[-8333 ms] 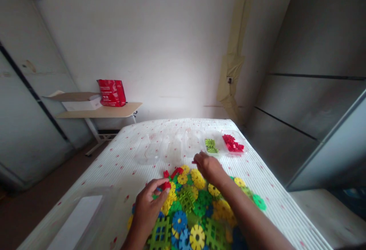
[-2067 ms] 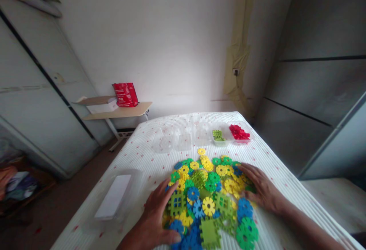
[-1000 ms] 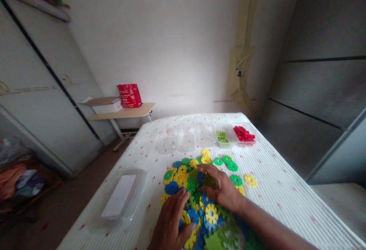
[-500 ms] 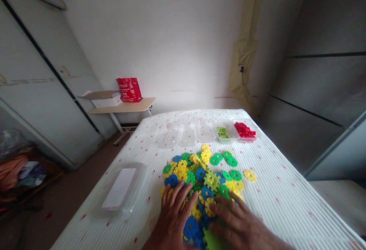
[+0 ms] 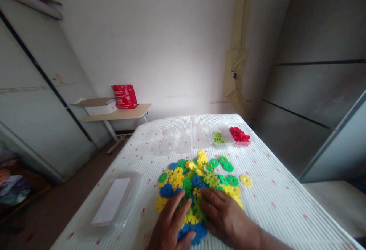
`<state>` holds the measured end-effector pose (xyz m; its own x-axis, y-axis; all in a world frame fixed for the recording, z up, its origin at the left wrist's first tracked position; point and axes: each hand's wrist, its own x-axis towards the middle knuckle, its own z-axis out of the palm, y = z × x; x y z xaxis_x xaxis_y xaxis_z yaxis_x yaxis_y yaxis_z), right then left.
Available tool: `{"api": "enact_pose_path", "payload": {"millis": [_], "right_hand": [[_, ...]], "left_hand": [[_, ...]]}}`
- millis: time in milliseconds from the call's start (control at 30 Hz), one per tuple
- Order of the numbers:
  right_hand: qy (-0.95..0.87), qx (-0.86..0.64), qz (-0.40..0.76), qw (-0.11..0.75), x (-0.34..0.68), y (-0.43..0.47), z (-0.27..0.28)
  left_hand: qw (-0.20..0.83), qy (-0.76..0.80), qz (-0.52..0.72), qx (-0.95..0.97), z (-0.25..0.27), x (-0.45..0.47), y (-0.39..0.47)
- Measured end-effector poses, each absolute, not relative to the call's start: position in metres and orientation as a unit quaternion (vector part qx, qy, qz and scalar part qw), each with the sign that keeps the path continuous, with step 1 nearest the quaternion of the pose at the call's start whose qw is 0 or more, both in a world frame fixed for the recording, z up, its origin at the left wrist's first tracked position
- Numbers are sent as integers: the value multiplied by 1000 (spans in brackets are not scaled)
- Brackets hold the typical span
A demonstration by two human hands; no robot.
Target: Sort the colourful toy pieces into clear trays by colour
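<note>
A loose pile of notched plastic discs, yellow (image 5: 177, 171), blue (image 5: 166, 190) and green (image 5: 187, 186), lies on the near part of the covered table. My left hand (image 5: 170, 223) rests on its near left side, fingers apart, above blue discs (image 5: 198, 231). At the right, my right hand (image 5: 225, 216) has its fingers bent and pressed together against a lime-green notched piece (image 5: 199, 207), partly hidden by them. Another lime-green square piece (image 5: 211, 180) sits on the pile just beyond that hand. A single yellow disc (image 5: 246, 180) lies apart at the right.
Behind the pile stands a row of clear plastic boxes (image 5: 184, 144). The right ones hold lime-green pieces (image 5: 218, 137) and red pieces (image 5: 239, 134). A clear lid with a white label (image 5: 112, 201) lies at left. A side table (image 5: 126, 113) carries a red bag (image 5: 125, 96).
My right hand has drawn its spread fingers together and moved slightly inward over the pile. My left hand has shifted a little nearer. The view has tilted up slightly.
</note>
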<state>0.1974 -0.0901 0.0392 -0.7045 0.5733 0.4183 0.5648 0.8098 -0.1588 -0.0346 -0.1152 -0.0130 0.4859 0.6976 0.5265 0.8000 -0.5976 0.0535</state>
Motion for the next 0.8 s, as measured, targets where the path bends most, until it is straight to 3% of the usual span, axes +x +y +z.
{"api": "enact_pose_path", "payload": {"millis": [367, 633, 800], "right_hand": [[-835, -429, 90, 333, 237, -49, 35], [-758, -511, 139, 380, 271, -26, 23], [-735, -535, 148, 390, 281, -24, 25]], "left_hand": [[63, -507, -278, -813, 16, -9, -74], [-85, -491, -241, -833, 34, -9, -59], [-113, -523, -345, -771, 35, -24, -45]]}}
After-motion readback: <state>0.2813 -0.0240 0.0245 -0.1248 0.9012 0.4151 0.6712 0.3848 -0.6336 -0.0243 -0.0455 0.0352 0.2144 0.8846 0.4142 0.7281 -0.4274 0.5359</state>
